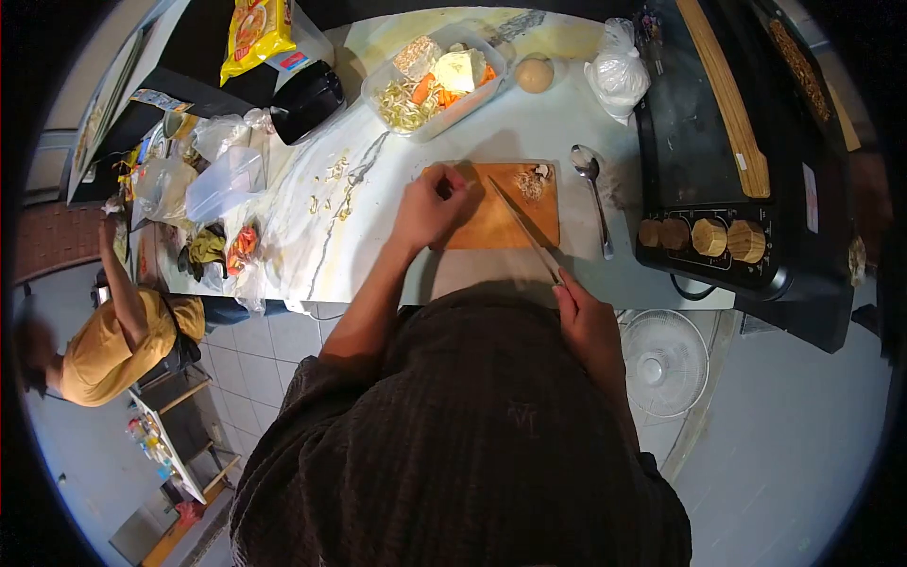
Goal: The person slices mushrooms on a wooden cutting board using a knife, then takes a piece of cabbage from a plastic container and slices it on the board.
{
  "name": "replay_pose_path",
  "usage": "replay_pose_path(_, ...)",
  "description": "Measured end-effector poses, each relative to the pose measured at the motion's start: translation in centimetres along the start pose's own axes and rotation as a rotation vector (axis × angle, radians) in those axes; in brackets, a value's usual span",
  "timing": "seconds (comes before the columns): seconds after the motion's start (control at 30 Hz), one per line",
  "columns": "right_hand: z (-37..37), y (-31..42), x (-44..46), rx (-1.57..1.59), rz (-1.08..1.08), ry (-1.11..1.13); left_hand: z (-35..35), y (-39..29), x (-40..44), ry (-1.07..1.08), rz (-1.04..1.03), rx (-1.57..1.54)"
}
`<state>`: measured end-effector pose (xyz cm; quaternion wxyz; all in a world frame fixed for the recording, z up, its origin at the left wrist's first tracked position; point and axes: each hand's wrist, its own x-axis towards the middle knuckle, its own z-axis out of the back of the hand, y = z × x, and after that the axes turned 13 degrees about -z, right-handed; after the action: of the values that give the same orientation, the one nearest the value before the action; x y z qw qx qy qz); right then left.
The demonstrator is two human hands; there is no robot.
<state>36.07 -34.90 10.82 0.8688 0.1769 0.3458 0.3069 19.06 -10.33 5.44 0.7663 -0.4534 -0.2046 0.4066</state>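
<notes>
My right hand point(588, 317) grips the handle of a knife point(525, 228), its blade slanting up and left across a wooden cutting board point(463, 234). Over the board's left side my left hand point(433, 206) is closed, fingertips curled toward the thumb; what they pinch, if anything, I cannot make out. Near the board's top right corner lies a small pile of finely chopped pale bits point(531, 185), with a small white piece point(542, 171) beside it. A metal spoon point(588, 174) rests on the counter right of the board.
Behind the board stand a plastic container point(442, 126) of sprouts, carrot and pale blocks, an egg point(534, 74) and a tied bag of white powder point(620, 77). A black stove point(704, 189) flanks the right. Plastic bags point(168, 189) crowd the left; a person point(118, 345) is beyond.
</notes>
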Motion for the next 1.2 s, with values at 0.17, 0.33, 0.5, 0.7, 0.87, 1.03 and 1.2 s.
replay_pose_path(0.17, 1.4, -0.1, -0.6, 0.024, 0.005, -0.046, 5.8, -0.7, 4.3, -0.247, -0.335, 0.028)
replay_pose_path(0.33, 2.5, 0.1, -0.3, 0.003, -0.099, 0.037, 11.3, -0.5, 7.7, -0.168, -0.271, 0.278)
replay_pose_path(0.5, 2.7, -0.1, -0.1, 0.042, -0.055, 0.015, 15.8, 3.1, 5.9, -0.270, -0.218, -0.053)
replay_pose_path(0.7, 2.6, 0.0, 0.4, 0.034, -0.050, 0.023, 17.2, 9.2, 0.0, -0.347, -0.033, 0.075)
replay_pose_path(0.87, 3.8, 1.1, 0.6, -0.002, -0.154, 0.117, 15.7, 13.8, -4.9, -0.111, 0.059, 0.332)
replay_pose_path(1.03, 3.6, 1.1, 0.9, 0.001, -0.195, 0.129, 13.0, 14.0, -6.8, -0.242, 0.053, 0.192)
replay_pose_path(1.2, 3.7, 1.4, 1.1, -0.031, -0.202, 0.144, 12.3, 12.0, -7.0, -0.248, 0.112, 0.299)
